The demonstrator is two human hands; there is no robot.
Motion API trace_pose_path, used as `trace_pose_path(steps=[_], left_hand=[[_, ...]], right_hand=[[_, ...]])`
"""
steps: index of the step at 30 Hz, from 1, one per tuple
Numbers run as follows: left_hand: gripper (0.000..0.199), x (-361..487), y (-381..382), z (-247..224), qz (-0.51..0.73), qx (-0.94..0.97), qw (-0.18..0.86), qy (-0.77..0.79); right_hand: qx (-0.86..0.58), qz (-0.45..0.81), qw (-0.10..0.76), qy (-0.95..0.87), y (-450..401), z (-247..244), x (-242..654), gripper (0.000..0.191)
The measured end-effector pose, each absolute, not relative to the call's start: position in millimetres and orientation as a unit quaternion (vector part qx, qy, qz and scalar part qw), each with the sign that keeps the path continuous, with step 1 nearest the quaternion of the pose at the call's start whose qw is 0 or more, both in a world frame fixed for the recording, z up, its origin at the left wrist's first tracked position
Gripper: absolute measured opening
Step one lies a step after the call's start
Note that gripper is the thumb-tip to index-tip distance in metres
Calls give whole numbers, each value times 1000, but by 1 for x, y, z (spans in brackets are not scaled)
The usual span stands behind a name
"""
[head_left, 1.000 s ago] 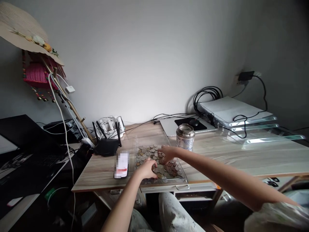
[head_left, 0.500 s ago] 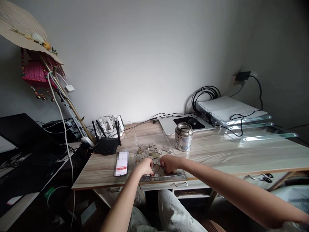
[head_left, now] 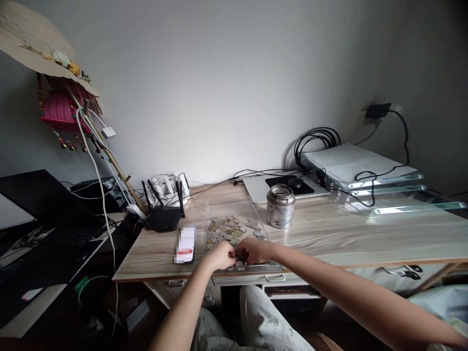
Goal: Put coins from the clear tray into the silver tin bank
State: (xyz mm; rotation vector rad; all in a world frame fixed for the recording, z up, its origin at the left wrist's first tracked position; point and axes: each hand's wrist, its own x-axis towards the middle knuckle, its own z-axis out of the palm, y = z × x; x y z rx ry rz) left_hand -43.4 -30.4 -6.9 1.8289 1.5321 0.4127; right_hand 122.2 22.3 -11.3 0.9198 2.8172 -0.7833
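Note:
Many coins lie scattered in a shallow clear plastic tray near the desk's front edge. Over the near part of the tray, my left hand is closed, its fingers curled inward; whatever it holds is hidden. Facing it, almost touching, my right hand is closed around what look like coins, small and dark under the fingers. Some coins beneath both hands are covered. Just right of the tray stands a round metal tin with a slot in its lid.
A phone lies left of the tray, with a black router behind it. At the back are a mouse on a dark pad and coiled black cable. Stacked clear panels occupy the right; a laptop sits far left.
My hands have drawn closer together above the tray, the right one shifting left. The coins under them now look gathered at the fingers. The view has shifted slightly.

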Motion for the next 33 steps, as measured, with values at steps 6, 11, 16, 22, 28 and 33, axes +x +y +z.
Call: trace_pose_path(steps=[6,11,16,22,28,33], left_hand=[[7,-52,-25,-26,285,575,462,612],[12,-42,-13,-27,459,407,536,580],[15,-19,5,-24,564,238,608,505],[15,8,12,-25,597,125,669,424],[15,8,9,-25,609,70,682,398],[13,5,7,-27,570,74,713,401]], right_hand=[[283,-375,72,880,25,1,126,18],[289,-436,160,837,30,7,128,19],[311,-411,25,857,36,18,136,15],[362,-369,-166,840,53,41,135,31],[340,-311,-162,873,53,36,127,49],[305,-217,-196,906,47,32,127,52]])
